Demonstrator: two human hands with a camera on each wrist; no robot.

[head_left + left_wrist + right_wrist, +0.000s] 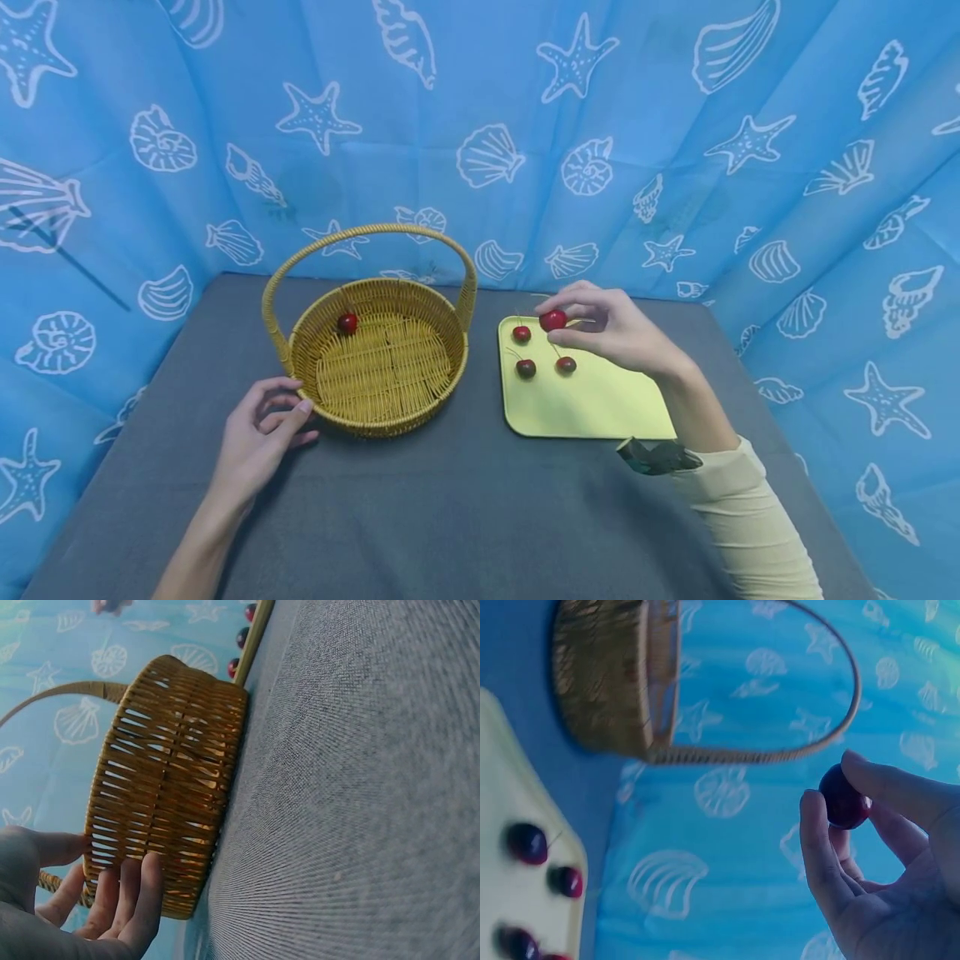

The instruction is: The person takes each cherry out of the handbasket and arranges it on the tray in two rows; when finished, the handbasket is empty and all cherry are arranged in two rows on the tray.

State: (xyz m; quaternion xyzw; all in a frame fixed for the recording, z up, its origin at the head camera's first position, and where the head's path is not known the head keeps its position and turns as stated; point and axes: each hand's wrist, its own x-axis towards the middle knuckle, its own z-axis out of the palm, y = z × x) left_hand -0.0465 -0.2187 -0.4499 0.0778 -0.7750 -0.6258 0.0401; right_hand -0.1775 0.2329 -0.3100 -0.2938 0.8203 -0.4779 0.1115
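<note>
My right hand [603, 327] pinches a red cherry [553, 321] between thumb and fingertips, raised above the yellow tray [600, 412]. In the right wrist view the pinched cherry [845, 796] looks dark and glossy. Several more cherries lie on the tray, among them a dark one [526, 368] near its left edge. To the left stands a round woven basket [382, 423] with a tall arched handle. One cherry [347, 323] is inside it, by the back left wall. My left hand [262, 421] holds the basket's front left rim, with its fingers against the outer wall [161, 780].
A grey cloth [450, 517] covers the table under basket and tray. Behind and at both sides hangs a blue curtain [480, 92] with white shell and starfish prints. A dark green object [660, 457] sits at the right sleeve's cuff. A gap separates basket and tray.
</note>
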